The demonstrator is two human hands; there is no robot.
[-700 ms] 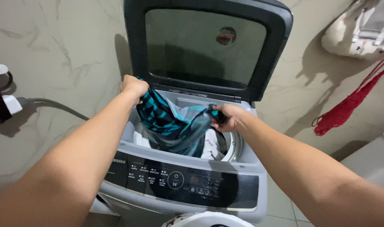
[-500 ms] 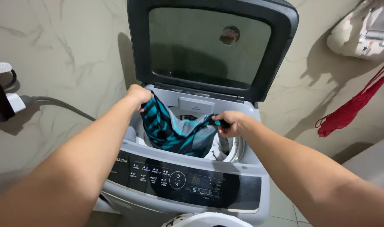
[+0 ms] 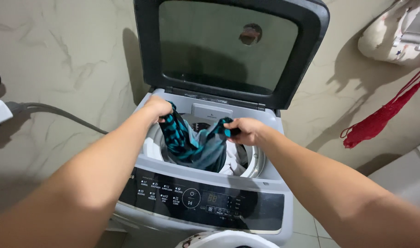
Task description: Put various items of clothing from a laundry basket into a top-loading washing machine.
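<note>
Marble-tiled walls back the washing machine (image 3: 265, 183); above its drum, my left hand (image 3: 157, 108) and right hand (image 3: 245, 130) each clench one end of the teal striped garment (image 3: 191, 142), sagging between them.

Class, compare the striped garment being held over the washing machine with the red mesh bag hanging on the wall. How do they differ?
The striped garment is teal and black; the mesh bag is red. The garment is gripped by the left hand and right hand over the drum; the bag hangs untouched on the wall. The garment is solid cloth, the bag open netting. Both are limp and dangling.
</note>
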